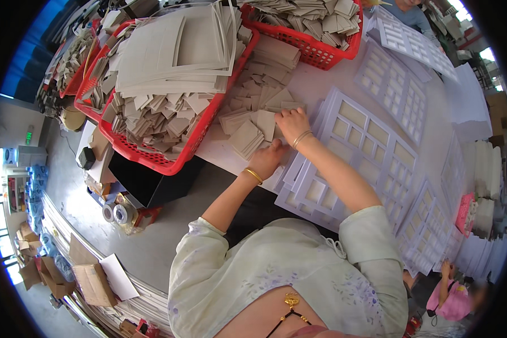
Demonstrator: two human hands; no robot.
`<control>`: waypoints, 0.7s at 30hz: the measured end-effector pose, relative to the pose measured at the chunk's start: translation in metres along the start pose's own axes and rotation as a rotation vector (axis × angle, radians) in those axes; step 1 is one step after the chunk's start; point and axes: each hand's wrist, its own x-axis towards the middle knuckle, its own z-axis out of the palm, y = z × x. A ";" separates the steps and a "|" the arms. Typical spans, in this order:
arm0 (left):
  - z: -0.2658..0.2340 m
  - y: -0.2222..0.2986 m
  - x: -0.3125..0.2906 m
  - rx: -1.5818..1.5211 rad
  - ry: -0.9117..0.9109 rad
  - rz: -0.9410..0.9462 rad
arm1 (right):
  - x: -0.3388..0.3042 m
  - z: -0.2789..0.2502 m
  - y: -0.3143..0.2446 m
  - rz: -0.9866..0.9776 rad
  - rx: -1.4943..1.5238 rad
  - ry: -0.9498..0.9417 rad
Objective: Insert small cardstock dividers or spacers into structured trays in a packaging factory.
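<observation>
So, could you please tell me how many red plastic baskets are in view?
3: the big basket left of the hands, a second basket at the top, a third basket at far left. More may be hidden.

Both hands work at the bench's near edge. The left hand (269, 159) rests on a small stack of grey cardboard squares (247, 137); the right hand (292, 124) presses loose squares beside a white cut-out frame sheet (366, 141). A red basket (152, 160) of squares stands left.
</observation>
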 end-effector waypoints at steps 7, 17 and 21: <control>0.011 -0.005 0.005 -0.185 0.173 -0.081 | -0.023 -0.050 0.046 0.009 0.395 0.148; 0.006 0.006 0.035 -0.821 0.619 -0.235 | -0.133 -0.101 0.087 0.433 1.080 0.511; -0.004 0.022 0.045 -0.631 0.789 -0.116 | -0.175 -0.098 0.097 0.526 1.217 0.606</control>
